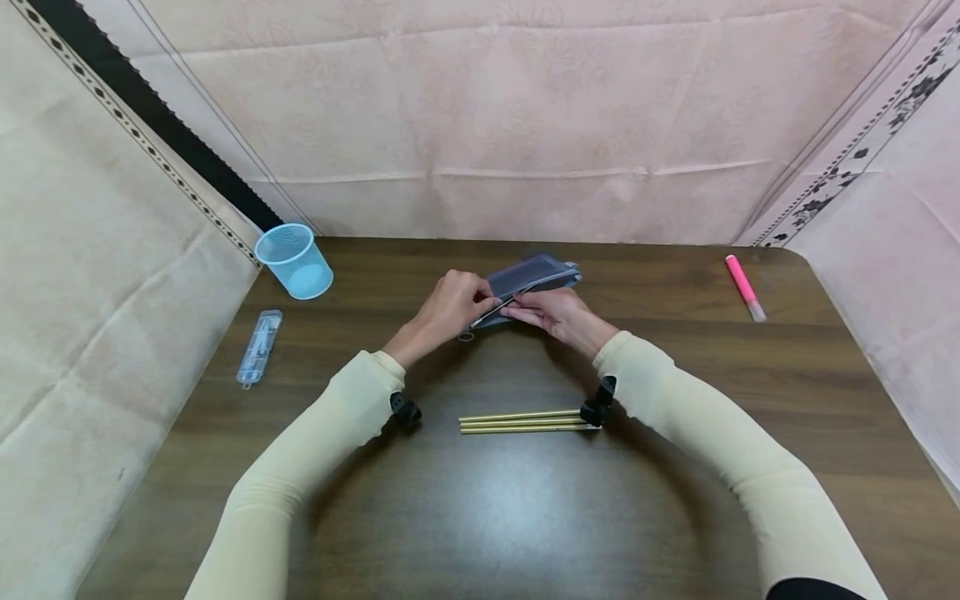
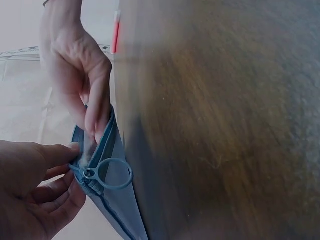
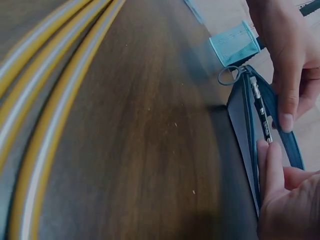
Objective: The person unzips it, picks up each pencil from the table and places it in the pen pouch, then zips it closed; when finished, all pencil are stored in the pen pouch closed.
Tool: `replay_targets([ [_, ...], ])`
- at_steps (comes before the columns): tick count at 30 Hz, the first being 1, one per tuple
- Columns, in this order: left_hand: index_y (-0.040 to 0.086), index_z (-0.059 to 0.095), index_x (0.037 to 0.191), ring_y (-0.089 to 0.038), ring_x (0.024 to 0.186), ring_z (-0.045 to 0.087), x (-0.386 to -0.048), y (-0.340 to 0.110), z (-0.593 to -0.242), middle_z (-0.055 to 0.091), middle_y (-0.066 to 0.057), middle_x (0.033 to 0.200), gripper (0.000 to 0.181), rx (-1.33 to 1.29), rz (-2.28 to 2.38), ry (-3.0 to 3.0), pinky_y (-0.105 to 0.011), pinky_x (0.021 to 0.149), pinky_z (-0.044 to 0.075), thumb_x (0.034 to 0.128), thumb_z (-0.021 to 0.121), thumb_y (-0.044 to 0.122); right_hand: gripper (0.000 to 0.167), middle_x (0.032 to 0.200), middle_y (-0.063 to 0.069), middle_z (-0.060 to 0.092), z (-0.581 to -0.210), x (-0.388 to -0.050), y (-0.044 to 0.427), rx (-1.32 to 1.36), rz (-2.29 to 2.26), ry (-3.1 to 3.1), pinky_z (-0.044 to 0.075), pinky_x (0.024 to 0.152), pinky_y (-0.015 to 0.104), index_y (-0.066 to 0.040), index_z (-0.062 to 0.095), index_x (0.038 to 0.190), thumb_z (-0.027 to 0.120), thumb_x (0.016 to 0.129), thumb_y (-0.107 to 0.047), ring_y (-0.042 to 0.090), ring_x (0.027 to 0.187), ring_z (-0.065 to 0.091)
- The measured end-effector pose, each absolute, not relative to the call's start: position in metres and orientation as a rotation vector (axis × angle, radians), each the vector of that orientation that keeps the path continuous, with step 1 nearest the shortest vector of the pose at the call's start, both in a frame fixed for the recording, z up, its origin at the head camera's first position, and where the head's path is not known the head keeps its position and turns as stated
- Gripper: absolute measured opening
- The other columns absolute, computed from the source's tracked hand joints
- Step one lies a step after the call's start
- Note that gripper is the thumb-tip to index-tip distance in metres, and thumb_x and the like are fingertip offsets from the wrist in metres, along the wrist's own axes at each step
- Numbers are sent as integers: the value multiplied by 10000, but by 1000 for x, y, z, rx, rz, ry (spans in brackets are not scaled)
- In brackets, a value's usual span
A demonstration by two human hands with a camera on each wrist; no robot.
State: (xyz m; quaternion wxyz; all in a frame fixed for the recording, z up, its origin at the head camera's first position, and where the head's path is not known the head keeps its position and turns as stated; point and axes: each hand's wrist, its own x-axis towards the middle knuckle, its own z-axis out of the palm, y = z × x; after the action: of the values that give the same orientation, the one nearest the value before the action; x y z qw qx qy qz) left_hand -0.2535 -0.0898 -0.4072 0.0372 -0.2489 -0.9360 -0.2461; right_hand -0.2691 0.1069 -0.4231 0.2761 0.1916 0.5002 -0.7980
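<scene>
A dark blue zippered pencil case (image 1: 534, 271) lies near the far edge of the table, its zip open along the top. My left hand (image 1: 463, 302) pinches the rim near the ring-shaped zip pull (image 2: 115, 173), thumb against fingers. The fingers of my right hand (image 1: 558, 315) reach into the opening. In the right wrist view, a slim black pen (image 3: 262, 112) with white lettering and a silvery end lies in the mouth of the case. My right fingertips pinch its lower end; the thumb is partly hidden.
Three gold pencils (image 1: 517, 429) lie side by side nearer me. To the left are a light blue mesh-walled cup (image 1: 303, 271) and a clear plastic case (image 1: 260, 348). A pink marker (image 1: 742, 283) lies at the far right. Pale patterned cloth (image 1: 525, 125) hangs behind the table.
</scene>
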Motion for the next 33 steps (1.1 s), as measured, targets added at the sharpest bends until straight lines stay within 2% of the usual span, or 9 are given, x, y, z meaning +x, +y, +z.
replay_targets([
  [3, 70, 803, 959, -158, 794, 643, -253, -89, -407, 753, -69, 922, 170, -770, -762, -2877, -319, 753, 558, 959, 708, 211, 479, 741, 134, 745, -425, -272, 102, 534, -2155, 1331, 596, 804, 281, 67, 455, 1459, 524, 986, 96, 200, 709, 756],
  [8, 71, 803, 961, -144, 797, 644, -253, -91, -408, 754, -64, 929, 171, -767, -771, -2881, -302, 746, 559, 960, 706, 212, 468, 717, 137, 736, -428, -274, 95, 535, -2162, 1309, 591, 818, 276, 84, 441, 1459, 490, 994, 106, 201, 698, 751],
  [14, 55, 799, 978, -155, 782, 632, -253, -93, -406, 750, -76, 934, 173, -768, -796, -2872, -301, 736, 556, 964, 700, 196, 408, 780, 147, 756, -423, -266, 95, 543, -2145, 1330, 586, 837, 275, 77, 514, 1413, 530, 1007, 44, 200, 755, 764],
  [19, 44, 795, 989, -148, 745, 623, -254, -96, -406, 753, -79, 917, 177, -770, -797, -2857, -294, 699, 547, 967, 695, 188, 368, 835, 142, 756, -414, -246, 95, 444, -2089, 1410, 591, 828, 272, 107, 534, 1373, 536, 1020, 5, 197, 800, 767],
  [22, 53, 797, 964, -134, 723, 618, -255, -97, -407, 749, -64, 879, 172, -785, -788, -2835, -290, 678, 535, 966, 697, 194, 341, 857, 139, 754, -409, -229, 96, 255, -1984, 1598, 603, 809, 297, 144, 551, 1332, 533, 1021, 6, 185, 784, 763],
  [25, 68, 798, 928, -122, 704, 610, -255, -98, -409, 739, -45, 837, 170, -793, -787, -2816, -286, 660, 519, 963, 702, 204, 287, 865, 172, 753, -405, -211, 100, -83, -1738, 1913, 617, 761, 338, 161, 614, 1235, 563, 1006, -4, 169, 732, 750],
  [27, 72, 797, 915, -118, 687, 601, -255, -99, -409, 731, -37, 818, 169, -793, -799, -2816, -280, 648, 509, 961, 705, 207, 224, 843, 155, 757, -402, -198, 104, -341, -1468, 2171, 619, 703, 340, 111, 695, 1130, 611, 987, -41, 141, 684, 727],
  [30, 73, 796, 916, -120, 666, 586, -253, -100, -410, 723, -34, 808, 168, -790, -823, -2833, -273, 636, 497, 961, 706, 207, 127, 801, 77, 759, -401, -180, 112, -738, -1039, 2462, 571, 620, 282, -5, 771, 975, 677, 953, -87, 66, 631, 644],
  [33, 72, 797, 923, -119, 667, 599, -252, -101, -410, 733, -38, 822, 171, -798, -840, -2850, -273, 644, 514, 963, 703, 209, 83, 790, -7, 749, -402, -163, 118, -985, -773, 2585, 517, 616, 228, -87, 783, 899, 709, 934, -105, 14, 644, 593],
])
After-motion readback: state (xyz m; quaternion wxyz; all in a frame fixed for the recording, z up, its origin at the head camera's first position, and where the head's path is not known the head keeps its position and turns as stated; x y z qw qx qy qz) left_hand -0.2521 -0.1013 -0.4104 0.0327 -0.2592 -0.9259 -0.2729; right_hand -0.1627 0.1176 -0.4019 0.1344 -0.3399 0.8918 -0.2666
